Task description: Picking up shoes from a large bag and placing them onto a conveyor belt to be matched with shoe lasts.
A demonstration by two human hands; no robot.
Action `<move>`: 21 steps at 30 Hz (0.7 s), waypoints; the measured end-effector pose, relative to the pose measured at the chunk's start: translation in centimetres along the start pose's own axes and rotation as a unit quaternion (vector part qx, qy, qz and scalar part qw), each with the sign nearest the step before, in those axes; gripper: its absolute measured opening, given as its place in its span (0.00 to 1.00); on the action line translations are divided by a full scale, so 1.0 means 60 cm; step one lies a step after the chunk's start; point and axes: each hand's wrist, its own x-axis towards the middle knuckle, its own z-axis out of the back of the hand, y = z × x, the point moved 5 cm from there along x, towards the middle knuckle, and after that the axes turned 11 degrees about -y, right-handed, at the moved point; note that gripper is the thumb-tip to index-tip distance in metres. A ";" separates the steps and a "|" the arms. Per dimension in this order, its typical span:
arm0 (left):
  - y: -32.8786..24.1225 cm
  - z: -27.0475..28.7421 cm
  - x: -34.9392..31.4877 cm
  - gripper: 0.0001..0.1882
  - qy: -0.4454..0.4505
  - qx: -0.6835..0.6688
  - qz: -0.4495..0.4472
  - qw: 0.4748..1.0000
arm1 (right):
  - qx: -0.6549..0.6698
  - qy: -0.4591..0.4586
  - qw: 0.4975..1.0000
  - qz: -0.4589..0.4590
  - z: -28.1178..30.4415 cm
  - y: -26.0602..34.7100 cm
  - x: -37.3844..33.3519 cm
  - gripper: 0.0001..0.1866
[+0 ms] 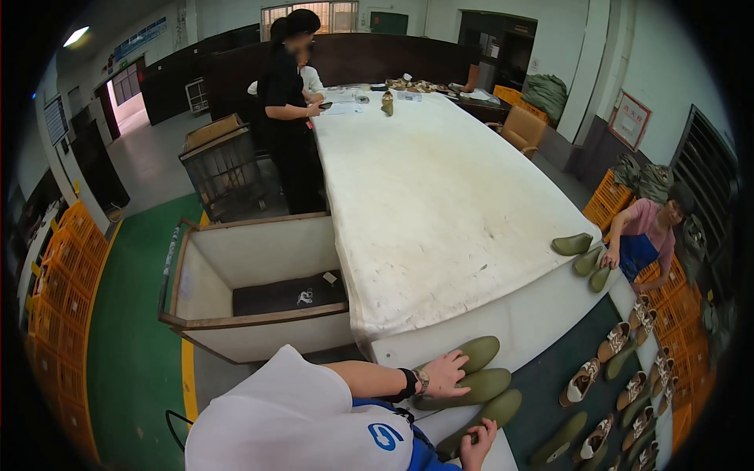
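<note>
Three green shoe lasts lie side by side at the corner of a white-topped table [440, 228], below the middle of the view. My left hand [444, 375], with a watch and a dark band at the wrist, reaches across the far shoe last [481, 352] and the middle shoe last [488, 385], fingers curled over them. The near shoe last [503, 405] has my right hand [477, 446] at its side, fingers bent against it. Part of that last is hidden by the hand.
On my right, a dark green belt [534, 408] carries several brown-and-white shoes [581, 382] and green lasts. A co-worker [648, 231] touches lasts [587, 263] at the table's far right corner. A wooden-rimmed cart [259, 263] stands left; people [290, 110] stand beyond it.
</note>
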 end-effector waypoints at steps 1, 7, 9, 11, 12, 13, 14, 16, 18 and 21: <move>0.000 0.000 0.001 0.24 -0.004 0.003 -0.003 1.000 | 0.007 0.010 1.000 -0.002 0.004 0.005 -0.002 0.07; 0.007 0.000 0.001 0.24 -0.025 0.000 -0.009 1.000 | 0.007 0.012 1.000 -0.008 0.017 0.032 -0.012 0.10; 0.007 -0.001 0.002 0.24 -0.023 0.001 -0.008 1.000 | 0.007 0.007 1.000 -0.010 0.016 0.027 -0.017 0.10; 0.006 -0.002 0.008 0.24 -0.013 -0.007 -0.008 1.000 | 0.007 0.000 1.000 -0.011 0.016 0.024 -0.020 0.10; 0.007 -0.001 0.008 0.24 -0.005 -0.010 -0.004 1.000 | 0.005 -0.004 1.000 -0.013 0.015 0.025 -0.020 0.10; 0.009 0.002 0.009 0.24 -0.006 -0.009 0.000 1.000 | 0.004 -0.007 1.000 -0.013 0.014 0.026 -0.019 0.10; 0.010 0.004 0.011 0.24 0.000 -0.013 -0.001 1.000 | 0.005 -0.004 1.000 -0.012 0.011 0.026 -0.017 0.10; 0.011 0.005 0.010 0.24 0.006 -0.016 0.002 1.000 | 0.001 -0.009 1.000 -0.011 0.009 0.025 -0.018 0.10; 0.011 0.004 0.008 0.24 0.007 -0.010 0.006 1.000 | 0.004 -0.011 1.000 -0.008 0.008 0.023 -0.020 0.10; 0.010 0.003 0.004 0.25 0.001 -0.011 0.011 1.000 | 0.011 -0.014 1.000 -0.007 0.009 0.022 -0.023 0.10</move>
